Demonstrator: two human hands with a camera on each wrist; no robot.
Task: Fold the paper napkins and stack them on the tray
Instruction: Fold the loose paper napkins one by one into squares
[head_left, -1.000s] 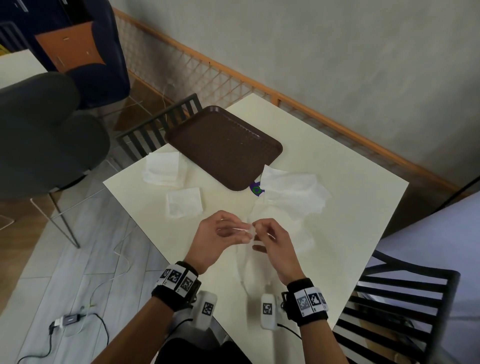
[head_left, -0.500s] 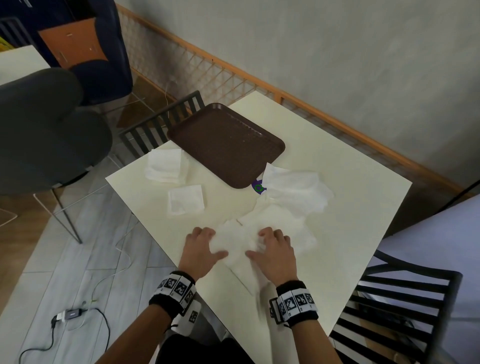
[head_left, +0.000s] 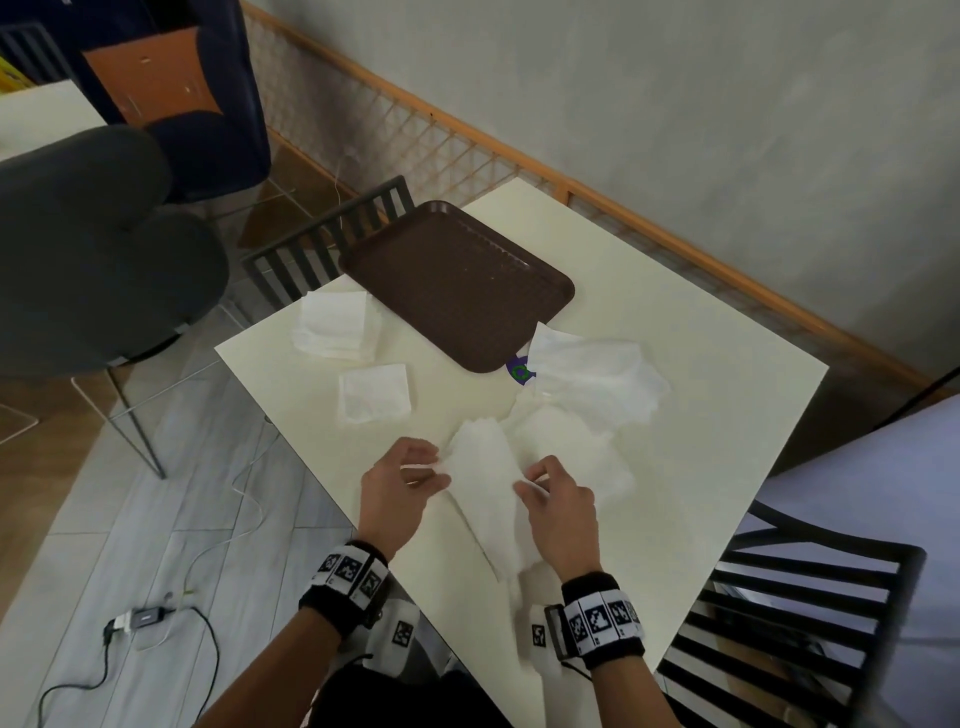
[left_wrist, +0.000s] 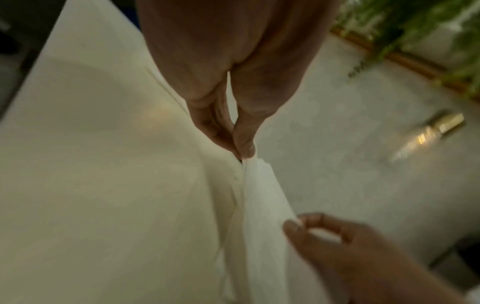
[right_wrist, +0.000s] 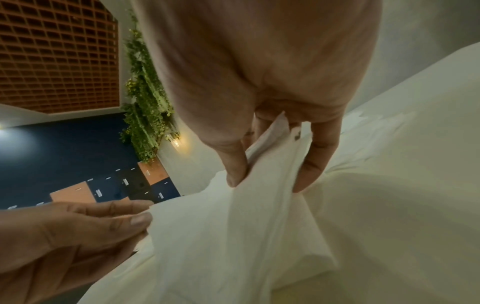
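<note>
Napkin folding: early stage, tray bare

Tray (head_left: 457, 280) holds no napkins yet. Folded napkin (head_left: 375, 393) and small stack (head_left: 337, 332) lie on the table (head_left: 727, 415) just left of the tray; loose heap (head_left: 597, 379) sits at its near corner. Current napkin (head_left: 488, 483), nearer than the tray, runs lengthwise toward it. Left hand (head_left: 400, 483) and right hand (head_left: 558, 501) each pinch an edge.

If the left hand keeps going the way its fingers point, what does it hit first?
Probably the right hand: the left hand points across the napkin both pinch. Depth is unclear.
</note>
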